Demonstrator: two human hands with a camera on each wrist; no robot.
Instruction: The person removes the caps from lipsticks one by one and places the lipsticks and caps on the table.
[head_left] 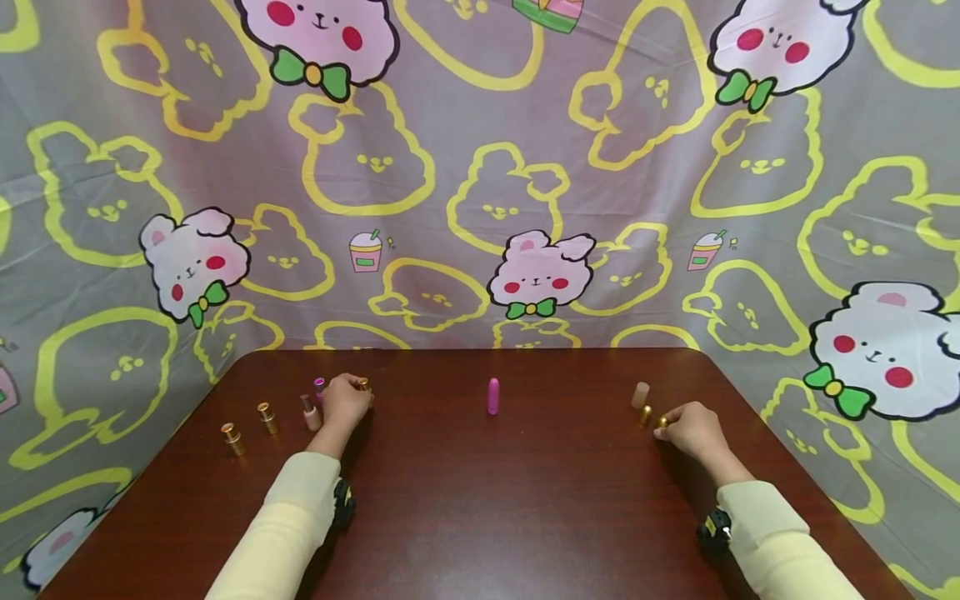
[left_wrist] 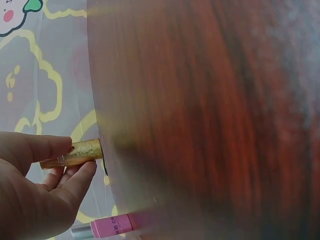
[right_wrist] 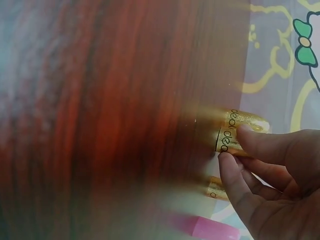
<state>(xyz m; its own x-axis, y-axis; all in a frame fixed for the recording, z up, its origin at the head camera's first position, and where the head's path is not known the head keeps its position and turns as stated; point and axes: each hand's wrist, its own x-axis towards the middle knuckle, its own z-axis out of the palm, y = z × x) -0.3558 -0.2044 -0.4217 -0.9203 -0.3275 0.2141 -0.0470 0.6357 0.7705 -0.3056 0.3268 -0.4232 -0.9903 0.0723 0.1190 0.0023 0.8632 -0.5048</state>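
My left hand [head_left: 347, 403] pinches a gold lipstick tube [left_wrist: 82, 153] between thumb and fingers at the far left of the table. Beside that hand stand a pink lipstick with a silver collar [left_wrist: 102, 227] and a beige one with a dark top [head_left: 311, 413]. On the right side, my right hand [head_left: 693, 429] pinches a gold lipstick cap [right_wrist: 227, 143] by thumb and fingertips. A second gold cap [head_left: 646, 414] and a beige cap [head_left: 640, 394] stand just left of it. Low in the right wrist view, a gold cap [right_wrist: 216, 188] and a pink cap [right_wrist: 216, 229] show past the fingers.
Two uncapped gold lipsticks [head_left: 267, 419] stand farther left on the dark wooden table [head_left: 510, 508]. Alone near the middle is a pink round-topped tube [head_left: 492, 397]. A patterned cloth [head_left: 427, 200] hangs behind the table and along its sides.
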